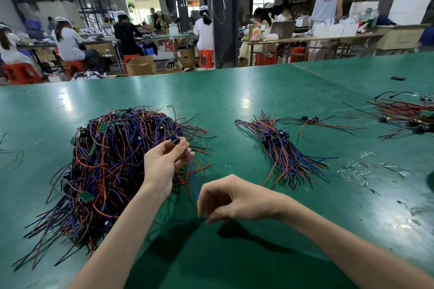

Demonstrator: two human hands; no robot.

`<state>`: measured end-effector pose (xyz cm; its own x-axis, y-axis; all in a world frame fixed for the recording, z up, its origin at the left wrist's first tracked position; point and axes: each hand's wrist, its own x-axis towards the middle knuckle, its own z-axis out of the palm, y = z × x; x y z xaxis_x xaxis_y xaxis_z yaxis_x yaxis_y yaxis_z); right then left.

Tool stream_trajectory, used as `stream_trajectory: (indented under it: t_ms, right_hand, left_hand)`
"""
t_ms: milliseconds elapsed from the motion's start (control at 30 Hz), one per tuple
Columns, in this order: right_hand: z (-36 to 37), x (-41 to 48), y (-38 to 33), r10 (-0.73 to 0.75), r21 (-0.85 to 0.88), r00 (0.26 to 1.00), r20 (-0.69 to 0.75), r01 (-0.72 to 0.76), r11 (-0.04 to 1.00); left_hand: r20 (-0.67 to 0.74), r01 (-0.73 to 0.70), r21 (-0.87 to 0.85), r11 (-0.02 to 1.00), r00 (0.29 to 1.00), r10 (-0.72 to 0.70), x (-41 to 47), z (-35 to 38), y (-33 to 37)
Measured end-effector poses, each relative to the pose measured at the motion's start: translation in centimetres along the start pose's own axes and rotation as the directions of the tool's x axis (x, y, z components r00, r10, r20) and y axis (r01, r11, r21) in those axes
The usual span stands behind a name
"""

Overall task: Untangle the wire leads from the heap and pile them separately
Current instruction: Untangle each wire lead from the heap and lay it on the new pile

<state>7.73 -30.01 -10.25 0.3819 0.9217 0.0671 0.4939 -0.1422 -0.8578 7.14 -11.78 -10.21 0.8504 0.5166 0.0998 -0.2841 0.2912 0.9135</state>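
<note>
Two hands share one lead [190, 166] just now. The left hand [162, 166] pinches its small dark connector [175, 141] between thumb and fingertips, raised over the near edge of the heap [101, 171], so the wires hang free below the fingers instead of snagging back into the tangle. Down from that pinch a blue wire runs to the right hand [234, 199], whose fingers are curled, thumb and forefinger seemingly closed on the wire's tail. I'd guess that is to draw it straight and clear of its neighbours. Beyond the right knuckles, well apart from the heap, lies the sorted pile [281, 148] with its connectors bunched together, likely where this one is bound. The lead's other wires get lost among the heap's strands behind the left fingers, and the right fingertips are turned away, so the exact grip is hard to make out. Farther right, another bundle [404, 117] on the green table [234, 101] is cut off at the edge.
</note>
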Motion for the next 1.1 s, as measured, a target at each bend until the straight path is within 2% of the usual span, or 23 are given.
stream_trajectory:
  t_ms: [67,167,233,300,367,500,633,833,933,1033,1100]
  right_hand:
    - [-0.5,0.0,0.0,0.032,-0.046,0.999,-0.024,-0.033,0.998]
    - [-2.2,-0.4,0.0,0.169,-0.058,0.975,-0.142,-0.179,0.982]
    - [-2.9,-0.3,0.4,0.239,0.035,0.924,-0.299,-0.24,0.97]
    - [-2.9,0.1,0.5,0.258,0.196,0.88,-0.398,-0.193,0.961]
    - [-2.4,0.7,0.6,0.238,0.306,0.88,-0.411,-0.113,0.945]
    - [-1.5,1.2,1.1,0.188,0.281,0.859,-0.477,-0.054,0.958]
    - [-1.2,1.3,1.2,0.172,0.322,0.869,-0.464,-0.016,0.947]
    - [-0.6,1.4,1.0,0.249,0.468,0.864,-0.437,-0.018,0.884]
    - [-0.6,1.5,0.7,0.218,0.385,0.864,-0.455,-0.03,0.922]
    - [-0.6,1.4,0.7,0.161,0.131,0.848,-0.504,-0.109,0.985]
    - [-0.3,1.2,0.7,0.116,-0.012,0.856,-0.503,-0.142,0.99]
  left_hand:
    - [0.015,-0.01,0.016,1.0,1.0,0.01,-0.2,0.2,0.0]
    - [0.033,-0.015,0.018,1.0,0.999,0.015,-0.7,0.7,0.1]
    - [0.049,-0.012,0.017,1.0,0.999,0.011,-1.1,1.1,0.0]
    - [0.075,-0.002,0.03,1.0,0.997,0.0,-1.6,1.6,-0.3]
    - [0.098,0.009,0.063,0.998,0.995,-0.015,-2.2,2.1,-0.8]
    - [0.12,0.009,0.093,0.996,0.993,-0.02,-2.8,2.7,-1.4]
    - [0.113,-0.014,0.128,0.992,0.994,0.0,-2.9,2.8,-1.3]
    - [0.107,-0.023,0.122,0.992,0.994,0.01,-3.0,2.8,-1.2]
    - [0.108,-0.063,0.136,0.989,0.993,0.048,-2.7,2.6,-1.1]
    - [0.085,-0.091,0.142,0.986,0.993,0.079,-2.4,2.4,-0.9]
    - [0.068,-0.097,0.134,0.986,0.994,0.089,-2.2,2.2,-0.7]
